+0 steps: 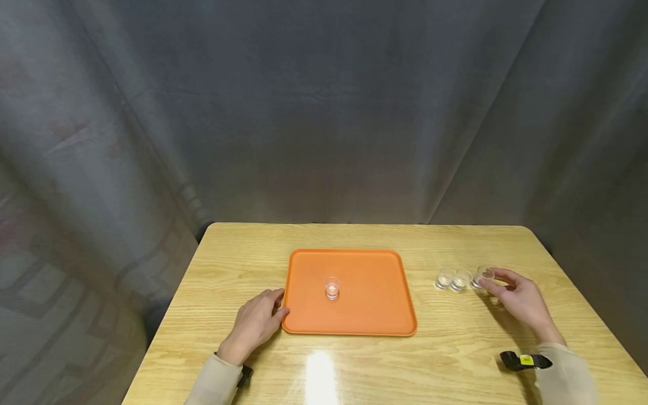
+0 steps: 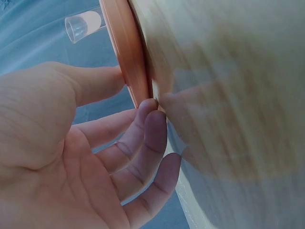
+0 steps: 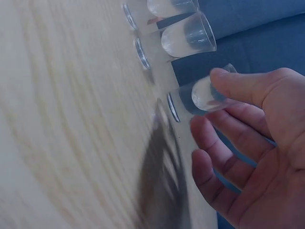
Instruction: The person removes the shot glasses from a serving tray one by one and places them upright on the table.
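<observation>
My right hand (image 1: 523,298) pinches a small clear shot glass (image 3: 188,99) between thumb and fingers, at the right of the table. Two more shot glasses, one (image 1: 444,279) beside the other (image 1: 459,280), stand upright just left of it. An orange rectangular tray (image 1: 369,306) lies in the middle of the table, and another shot glass (image 1: 332,288) stands on it, left of its centre. At the tray's left edge, my left hand (image 1: 255,319) grips the rim, thumb against its side and curled fingertips by its lower edge in the left wrist view.
The light wood table (image 1: 243,253) ends at a grey curtain (image 1: 324,124) along the back and sides. A black wrist strap with a yellow label (image 1: 526,360) sits by the right sleeve. Bright glare (image 1: 321,377) lies on the front of the table.
</observation>
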Demonstrator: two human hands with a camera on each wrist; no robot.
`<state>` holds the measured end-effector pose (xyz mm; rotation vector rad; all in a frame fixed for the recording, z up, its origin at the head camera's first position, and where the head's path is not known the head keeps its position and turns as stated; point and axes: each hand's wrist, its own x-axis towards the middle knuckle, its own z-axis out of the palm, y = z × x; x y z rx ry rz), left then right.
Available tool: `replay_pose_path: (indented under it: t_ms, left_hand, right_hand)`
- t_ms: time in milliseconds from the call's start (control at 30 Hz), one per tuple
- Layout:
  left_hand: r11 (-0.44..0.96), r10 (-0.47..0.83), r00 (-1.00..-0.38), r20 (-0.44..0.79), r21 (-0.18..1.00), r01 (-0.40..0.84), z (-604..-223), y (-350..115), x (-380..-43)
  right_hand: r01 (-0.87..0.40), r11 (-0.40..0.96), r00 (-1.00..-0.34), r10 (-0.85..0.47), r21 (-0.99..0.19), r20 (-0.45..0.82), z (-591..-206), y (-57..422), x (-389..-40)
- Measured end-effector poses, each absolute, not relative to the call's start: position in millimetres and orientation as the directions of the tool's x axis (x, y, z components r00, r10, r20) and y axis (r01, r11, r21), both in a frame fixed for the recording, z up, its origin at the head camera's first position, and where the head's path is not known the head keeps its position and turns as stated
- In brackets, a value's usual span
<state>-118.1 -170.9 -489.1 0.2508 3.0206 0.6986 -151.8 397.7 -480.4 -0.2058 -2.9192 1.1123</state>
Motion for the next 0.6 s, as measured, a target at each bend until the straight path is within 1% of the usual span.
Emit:
replay_pose_path:
  t_ms: [100, 600]
  left_hand:
    - [0.884, 0.163, -0.987, 0.010, 0.442, 0.151, -488.3, -170.6, -117.8]
    - [0.882, 0.167, -0.985, 0.033, 0.442, 0.164, -487.7, -169.8, -116.0]
  right_hand:
    - [0.131, 0.731, -0.990, 0.128, -0.670, -0.054, -485.3, 396.6, -151.8]
    - [0.129, 0.713, -0.991, 0.123, -0.689, -0.059, -492.3, 389.2, -153.7]
